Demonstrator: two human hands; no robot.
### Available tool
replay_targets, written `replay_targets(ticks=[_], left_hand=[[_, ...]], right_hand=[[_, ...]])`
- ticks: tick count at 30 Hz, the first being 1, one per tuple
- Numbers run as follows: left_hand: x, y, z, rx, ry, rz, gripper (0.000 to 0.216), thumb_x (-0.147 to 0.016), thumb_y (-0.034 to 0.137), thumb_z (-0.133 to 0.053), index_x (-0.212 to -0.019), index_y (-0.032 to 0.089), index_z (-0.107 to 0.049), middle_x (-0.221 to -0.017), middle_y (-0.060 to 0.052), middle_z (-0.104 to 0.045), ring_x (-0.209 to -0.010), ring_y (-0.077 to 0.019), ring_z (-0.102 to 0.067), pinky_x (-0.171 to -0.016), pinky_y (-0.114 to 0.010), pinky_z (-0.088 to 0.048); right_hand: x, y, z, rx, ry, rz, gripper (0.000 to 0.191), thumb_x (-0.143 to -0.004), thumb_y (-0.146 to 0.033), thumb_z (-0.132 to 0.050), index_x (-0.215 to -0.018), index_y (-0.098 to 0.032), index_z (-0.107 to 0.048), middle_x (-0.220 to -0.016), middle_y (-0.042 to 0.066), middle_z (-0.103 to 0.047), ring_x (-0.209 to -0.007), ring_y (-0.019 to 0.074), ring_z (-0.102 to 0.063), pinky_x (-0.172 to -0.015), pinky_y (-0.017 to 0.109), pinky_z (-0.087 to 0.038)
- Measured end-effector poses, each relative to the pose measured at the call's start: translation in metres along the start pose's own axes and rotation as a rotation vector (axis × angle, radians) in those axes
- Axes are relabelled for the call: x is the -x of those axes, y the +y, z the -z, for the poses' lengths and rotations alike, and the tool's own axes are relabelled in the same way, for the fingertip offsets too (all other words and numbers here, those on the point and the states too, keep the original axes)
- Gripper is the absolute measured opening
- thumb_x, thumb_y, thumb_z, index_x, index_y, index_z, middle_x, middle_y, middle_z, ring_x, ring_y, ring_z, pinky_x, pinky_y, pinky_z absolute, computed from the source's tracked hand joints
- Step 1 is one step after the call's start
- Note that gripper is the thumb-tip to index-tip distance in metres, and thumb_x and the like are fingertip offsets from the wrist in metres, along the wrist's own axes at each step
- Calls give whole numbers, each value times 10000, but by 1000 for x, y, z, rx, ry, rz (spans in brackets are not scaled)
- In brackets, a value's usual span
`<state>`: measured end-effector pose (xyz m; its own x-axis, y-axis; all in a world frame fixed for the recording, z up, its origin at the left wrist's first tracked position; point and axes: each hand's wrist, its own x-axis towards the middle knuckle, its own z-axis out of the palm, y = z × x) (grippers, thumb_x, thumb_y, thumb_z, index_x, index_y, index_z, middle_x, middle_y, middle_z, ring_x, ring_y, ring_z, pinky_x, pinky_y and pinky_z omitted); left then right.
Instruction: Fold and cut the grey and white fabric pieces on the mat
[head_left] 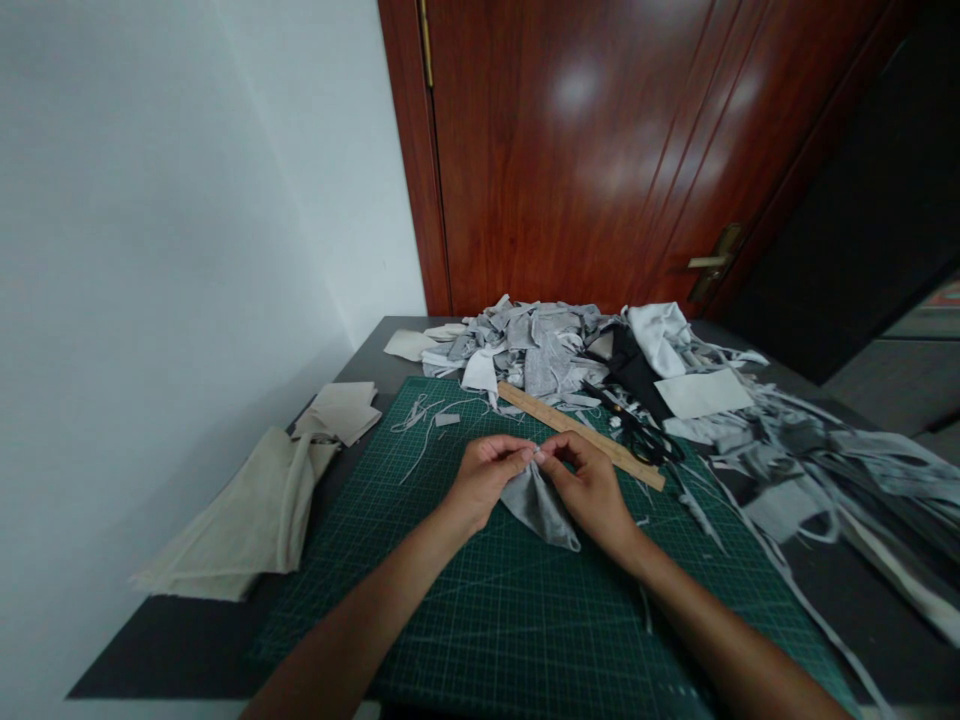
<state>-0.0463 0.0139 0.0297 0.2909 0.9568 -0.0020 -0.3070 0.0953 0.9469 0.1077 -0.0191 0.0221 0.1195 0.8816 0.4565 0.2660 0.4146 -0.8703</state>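
A small piece of grey fabric (541,508) hangs between my two hands over the green cutting mat (495,610), gathered at its top and widening downward. My left hand (489,472) pinches the gathered top from the left, thumb against fingers. From the right, my right hand (589,485) pinches the same spot, its fingertips almost touching those of the left. What exactly lies between the fingertips is too small to make out. Just beyond my hands, a wooden ruler (577,433) lies slantwise on the mat, with black-handled scissors (649,440) at its right end.
A heap of grey and white fabric scraps (547,345) lies at the back against the wooden door (555,150). Fabric strips (862,460) spread along the right. Folded beige cloth (255,505) sits at the left by the white wall (187,250). Loose cords (420,412) lie on the mat.
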Motion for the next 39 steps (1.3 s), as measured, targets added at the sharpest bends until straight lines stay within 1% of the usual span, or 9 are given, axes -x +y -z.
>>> replay_targets(ticks=[7,12,14,19,24,27,31,35,39], left_hand=[[-1,-2,1,-53,-45,-105,343,-645,405,-901,-839,142,-799,-857,-88,-788,-771,-185,-696,-762,-296,-526],[-2,-2,1,-155,-90,-183,296,-736,398,-837,-871,140,-784,-928,-104,-790,-869,-218,-722,-850,-328,-537],[-2,-1,2,-153,-118,-179,341,-770,416,-810,-966,140,-774,-1000,-115,-786,-930,-231,-723,-869,-332,-533],[-5,-4,6,-187,-184,-106,760,-726,426,-855,-1385,169,-577,-1012,-92,-765,-865,-220,-705,-773,-316,-510],[-5,-13,2,-202,-119,-88,687,-551,307,-964,-1147,141,-666,-981,-70,-721,-907,-223,-665,-781,-309,-502],[1,-19,-7,50,-73,118,703,-553,294,-980,-1155,174,-638,-1071,-81,-714,-950,-233,-672,-802,-352,-540],[10,-25,-14,290,-178,311,644,-580,357,-983,-1106,160,-669,-1084,-100,-718,-893,-226,-697,-766,-370,-574],[10,-30,-14,237,-316,326,608,-605,374,-972,-1092,139,-694,-954,-80,-726,-775,-195,-697,-679,-330,-572],[6,-36,-13,162,-155,244,474,-628,367,-947,-972,142,-712,-768,-14,-678,-550,-85,-563,-482,-210,-413]], right_hand=[[-1,7,0,6,-3,40,117,-910,-308,-680,-986,-221,-696,-845,36,-723,-784,227,-681,-740,364,-539],[-3,9,3,214,-5,225,92,-950,-304,-635,-937,-231,-690,-1032,94,-733,-1015,286,-671,-919,453,-508],[-4,9,5,258,-3,255,80,-960,-291,-614,-930,-233,-661,-1045,93,-721,-1019,284,-662,-925,457,-496],[-7,5,13,239,5,204,96,-1001,-284,-525,-932,-240,-575,-818,23,-644,-757,224,-611,-698,353,-463],[-13,4,22,133,128,188,121,-1014,-342,-514,-937,-252,-538,-796,-4,-557,-712,204,-525,-644,327,-413],[-14,1,23,52,200,157,150,-1014,-387,-521,-944,-255,-532,-799,-8,-527,-713,202,-505,-641,326,-412],[-14,-5,21,-65,210,97,193,-1002,-444,-545,-950,-259,-530,-825,-3,-537,-743,204,-518,-652,326,-432],[-13,-5,22,-94,208,97,190,-1007,-445,-543,-959,-261,-529,-828,-2,-542,-751,202,-525,-657,325,-444],[-15,-1,28,2,257,153,169,-1033,-412,-497,-970,-257,-521,-840,4,-533,-716,193,-513,-631,327,-432]])
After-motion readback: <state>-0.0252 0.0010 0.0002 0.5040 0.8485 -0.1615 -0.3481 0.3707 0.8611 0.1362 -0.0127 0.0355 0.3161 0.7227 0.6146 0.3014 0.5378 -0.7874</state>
